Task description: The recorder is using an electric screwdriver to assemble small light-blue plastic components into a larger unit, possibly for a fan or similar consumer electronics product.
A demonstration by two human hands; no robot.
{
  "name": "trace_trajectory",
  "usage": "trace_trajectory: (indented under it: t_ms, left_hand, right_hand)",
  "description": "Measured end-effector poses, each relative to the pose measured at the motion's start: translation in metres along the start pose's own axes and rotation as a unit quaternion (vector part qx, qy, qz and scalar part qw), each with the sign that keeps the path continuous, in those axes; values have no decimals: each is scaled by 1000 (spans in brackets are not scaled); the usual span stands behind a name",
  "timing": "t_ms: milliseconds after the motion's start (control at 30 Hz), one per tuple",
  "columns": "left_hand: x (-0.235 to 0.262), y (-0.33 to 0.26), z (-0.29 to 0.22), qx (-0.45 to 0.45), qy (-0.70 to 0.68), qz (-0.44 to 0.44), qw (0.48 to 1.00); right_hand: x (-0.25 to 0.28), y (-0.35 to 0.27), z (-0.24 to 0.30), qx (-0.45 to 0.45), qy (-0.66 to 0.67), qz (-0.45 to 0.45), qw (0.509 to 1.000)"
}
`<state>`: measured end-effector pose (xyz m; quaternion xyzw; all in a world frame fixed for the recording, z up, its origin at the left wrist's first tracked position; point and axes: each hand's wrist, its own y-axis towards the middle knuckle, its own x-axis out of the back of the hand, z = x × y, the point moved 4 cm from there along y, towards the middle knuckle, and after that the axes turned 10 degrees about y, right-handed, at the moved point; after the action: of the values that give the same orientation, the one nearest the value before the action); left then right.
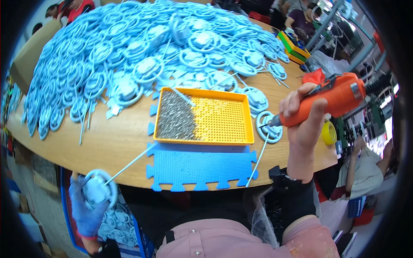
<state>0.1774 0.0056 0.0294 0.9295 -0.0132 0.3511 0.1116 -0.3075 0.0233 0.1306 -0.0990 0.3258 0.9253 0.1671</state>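
My left hand [81, 206], in a bluish glove, grips a light-blue plastic ring-shaped part [95, 190] with a long thin stick. It is off the table's front edge, above a blue crate [140, 232] of similar parts. My right hand [302, 122] is wrapped round an orange electric screwdriver [329, 101], its bit pointing left. Below the bit lies another light-blue ring part [275, 136]; whether they touch I cannot tell. Between my hands sits a yellow tray [202, 141] with small metal screws [174, 118] heaped in its left half.
A blue foam mat [202, 165] lies before the tray on the wooden table [124, 139]. A large pile of light-blue parts [142, 47] covers the far side. Yellow tape [329, 132] is at the right edge. Other people [304, 20] sit around the table.
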Motion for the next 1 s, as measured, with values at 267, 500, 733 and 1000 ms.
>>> trace_trajectory:
  t_ms: [267, 500, 733, 1000]
  left_hand:
    - [-110, 75, -186, -378, 226, 129, 888]
    - [-326, 162, -327, -513, 303, 357, 720]
    - [-406, 191, -333, -548, 357, 418, 630]
    - [-409, 202, -335, -481, 196, 394, 758]
  right_hand:
    - [79, 10, -4, 28, -25, -38, 999]
    - [110, 21, 3, 46, -30, -61, 997]
    - [122, 12, -21, -10, 18, -98, 995]
    - [118, 2, -2, 22, 1, -84, 996]
